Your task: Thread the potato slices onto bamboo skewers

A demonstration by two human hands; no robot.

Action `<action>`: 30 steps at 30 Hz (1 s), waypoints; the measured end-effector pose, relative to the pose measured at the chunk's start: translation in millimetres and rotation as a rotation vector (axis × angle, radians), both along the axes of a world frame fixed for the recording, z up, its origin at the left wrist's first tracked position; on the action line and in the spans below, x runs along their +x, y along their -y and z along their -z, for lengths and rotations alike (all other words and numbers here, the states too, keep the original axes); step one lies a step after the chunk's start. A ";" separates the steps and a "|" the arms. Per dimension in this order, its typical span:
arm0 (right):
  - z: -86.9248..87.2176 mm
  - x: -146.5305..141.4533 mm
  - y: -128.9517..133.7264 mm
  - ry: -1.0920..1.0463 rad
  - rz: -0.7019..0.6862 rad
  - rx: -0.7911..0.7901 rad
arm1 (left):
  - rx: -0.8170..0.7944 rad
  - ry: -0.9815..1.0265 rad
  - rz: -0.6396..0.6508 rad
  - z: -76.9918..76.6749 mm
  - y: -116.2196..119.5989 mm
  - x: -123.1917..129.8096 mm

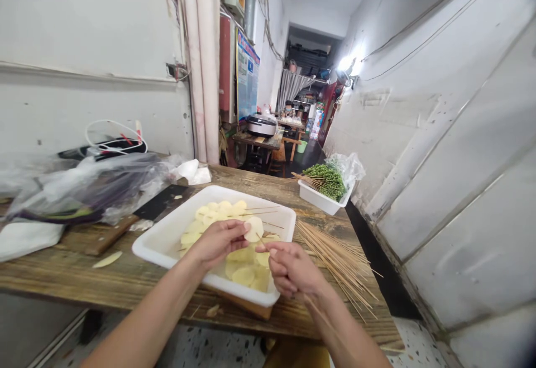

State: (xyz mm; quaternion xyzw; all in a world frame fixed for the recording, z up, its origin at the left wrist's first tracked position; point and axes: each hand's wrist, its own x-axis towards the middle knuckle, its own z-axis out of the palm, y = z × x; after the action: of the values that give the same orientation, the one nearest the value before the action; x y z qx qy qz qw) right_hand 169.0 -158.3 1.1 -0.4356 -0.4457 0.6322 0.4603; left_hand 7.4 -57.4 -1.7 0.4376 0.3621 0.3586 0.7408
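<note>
Above a white plastic tub, my left hand pinches a thin, round potato slice between thumb and fingers. My right hand is closed around a thin wooden skewer, its tip at the slice's lower edge; whether it has pierced the slice I cannot tell. More of the skewer trails back below the right hand along the wrist. In the tub, loose pale slices lie at the near right, and skewered slices lie toward the back, with stick ends pointing right.
Loose bamboo skewers lie spread to the right of the tub. Behind them stands a white container of green skewered food. A cleaver with a wooden handle lies at left, near plastic bags and a stray slice.
</note>
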 end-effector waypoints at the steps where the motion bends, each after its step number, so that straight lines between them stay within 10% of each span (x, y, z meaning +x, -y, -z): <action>1: -0.9 2.3 -2.4 -0.132 -0.046 -0.067 | 0.007 0.006 -0.010 -0.1 0.3 0.2; 5: 0.1 4.2 -6.7 -0.240 -0.061 -0.107 | 0.077 0.024 -0.070 2.1 0.6 1.7; 12: -0.8 -6.1 4.6 0.970 0.265 0.527 | -0.002 0.047 -0.051 5.7 -3.3 0.7; 17: 2.4 -9.7 10.6 1.302 0.230 0.628 | -0.028 0.045 -0.058 4.2 -2.5 0.4; 21: 6.1 -9.8 6.6 0.890 0.238 0.521 | -0.055 0.065 -0.062 4.5 -3.2 -0.1; 26: 0.1 3.6 -6.9 -0.081 -0.066 -0.044 | -0.072 0.148 -0.043 2.8 -3.6 -1.7; 30: -2.2 5.6 -8.7 -0.143 -0.096 -0.075 | -0.085 0.170 -0.045 0.9 -2.6 -2.2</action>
State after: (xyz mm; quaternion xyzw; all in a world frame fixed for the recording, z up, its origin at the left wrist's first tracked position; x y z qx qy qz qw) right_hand 174.6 -149.6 3.3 -0.3845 -0.4081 0.6993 0.4434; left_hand 5.2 -54.7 -2.6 0.3655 0.3227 0.3954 0.7784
